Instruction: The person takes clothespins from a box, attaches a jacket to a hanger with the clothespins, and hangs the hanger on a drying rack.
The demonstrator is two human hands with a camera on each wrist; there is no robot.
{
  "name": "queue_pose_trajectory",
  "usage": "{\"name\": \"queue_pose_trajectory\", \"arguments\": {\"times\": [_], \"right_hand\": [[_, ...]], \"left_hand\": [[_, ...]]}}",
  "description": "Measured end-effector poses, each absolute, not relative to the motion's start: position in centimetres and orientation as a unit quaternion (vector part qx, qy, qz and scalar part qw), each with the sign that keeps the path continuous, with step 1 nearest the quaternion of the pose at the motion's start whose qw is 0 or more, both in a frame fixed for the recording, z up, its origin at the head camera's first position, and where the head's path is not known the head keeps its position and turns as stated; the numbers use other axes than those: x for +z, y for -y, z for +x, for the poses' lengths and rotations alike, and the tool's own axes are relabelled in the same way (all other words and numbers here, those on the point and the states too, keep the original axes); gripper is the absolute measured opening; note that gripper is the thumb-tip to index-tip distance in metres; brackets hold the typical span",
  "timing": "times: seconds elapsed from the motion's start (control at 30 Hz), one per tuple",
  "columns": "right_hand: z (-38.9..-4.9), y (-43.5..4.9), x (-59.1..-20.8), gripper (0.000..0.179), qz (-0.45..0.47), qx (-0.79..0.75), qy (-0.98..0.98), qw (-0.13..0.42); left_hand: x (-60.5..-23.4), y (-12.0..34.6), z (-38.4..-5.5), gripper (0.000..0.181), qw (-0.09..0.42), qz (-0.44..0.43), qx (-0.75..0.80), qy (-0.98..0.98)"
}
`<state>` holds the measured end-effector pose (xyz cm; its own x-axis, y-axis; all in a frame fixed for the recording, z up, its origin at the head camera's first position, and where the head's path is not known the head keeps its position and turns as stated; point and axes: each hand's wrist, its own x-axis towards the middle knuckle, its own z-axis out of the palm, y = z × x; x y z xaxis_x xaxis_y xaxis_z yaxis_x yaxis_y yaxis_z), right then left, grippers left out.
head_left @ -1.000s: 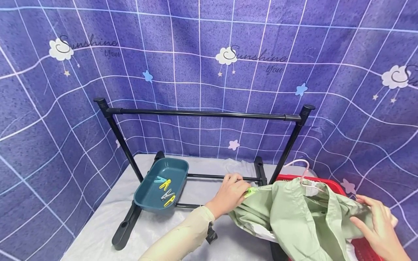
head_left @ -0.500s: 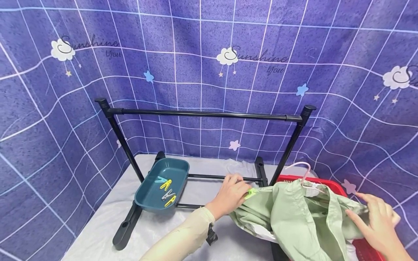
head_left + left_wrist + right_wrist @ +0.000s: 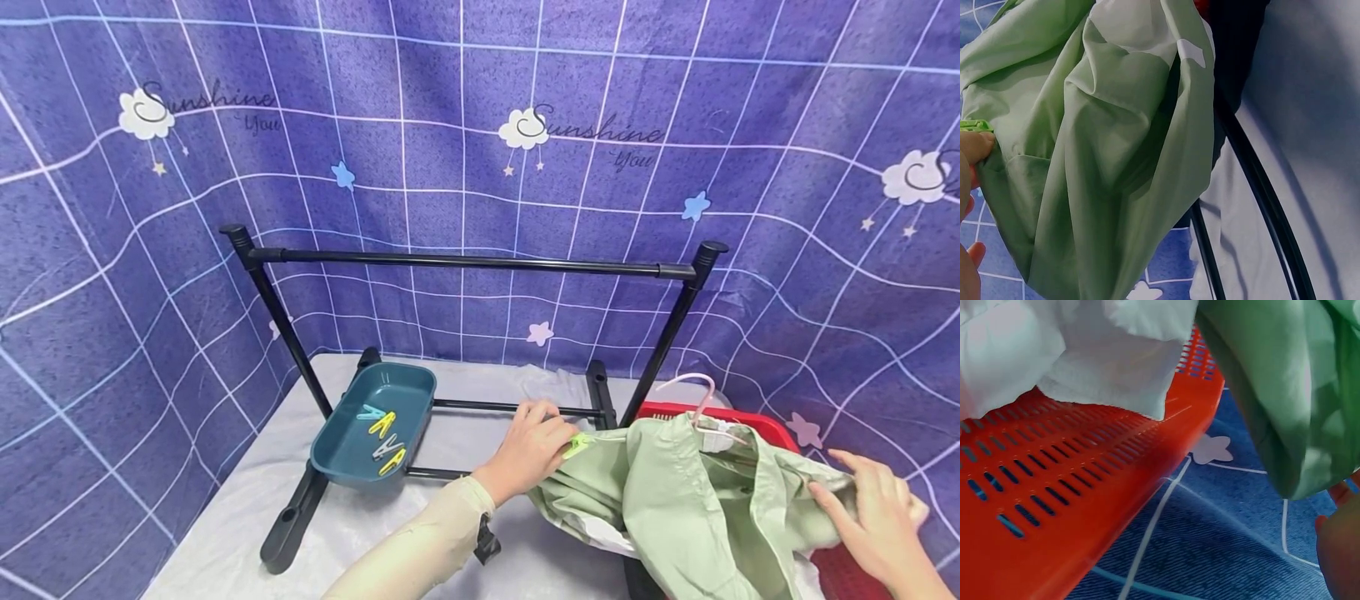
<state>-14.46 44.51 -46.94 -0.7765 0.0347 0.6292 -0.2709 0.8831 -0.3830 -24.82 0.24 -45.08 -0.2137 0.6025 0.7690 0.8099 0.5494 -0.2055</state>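
Observation:
A light green shirt hangs on a pink hanger over the red basket, its hook standing up from the collar. My left hand pinches a lime-green clothespin at the shirt's left shoulder. In the left wrist view, the thumb presses that clothespin beside the draped cloth. At the opposite shoulder my right hand holds the shirt's edge, thumb in front and fingers behind. The right wrist view shows only part of this hand beside the green cloth.
A black rack stands behind the hands. The dark teal tray at left holds several clothespins. Under the shirt, the red basket contains white cloth. A purple-blue patterned curtain surrounds the white surface.
My right hand shifts slightly along the shirt's right shoulder, its thumb moving a little. The left hand stays on the clothespin, and the hanger hook has tipped slightly rightward.

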Motion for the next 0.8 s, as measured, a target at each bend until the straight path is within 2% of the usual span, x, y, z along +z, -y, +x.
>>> {"name": "queue_pose_trajectory", "arguments": {"times": [0.2, 0.47, 0.8], "right_hand": [[-14.5, -44.8, -47.4, 0.043, 0.062, 0.234, 0.919, 0.312], [-14.6, -45.2, -48.0, 0.029, 0.069, 0.213, 0.929, 0.296], [-14.9, -45.0, -48.3, 0.018, 0.062, 0.211, 0.923, 0.314]], "left_hand": [[-45.2, -0.3, -24.9, 0.017, 0.434, -0.462, -0.117, 0.765], [-45.5, -0.3, -25.0, 0.018, 0.432, -0.464, -0.121, 0.764], [-45.8, 0.0, -25.1, 0.02, 0.428, -0.462, -0.13, 0.766]]}}
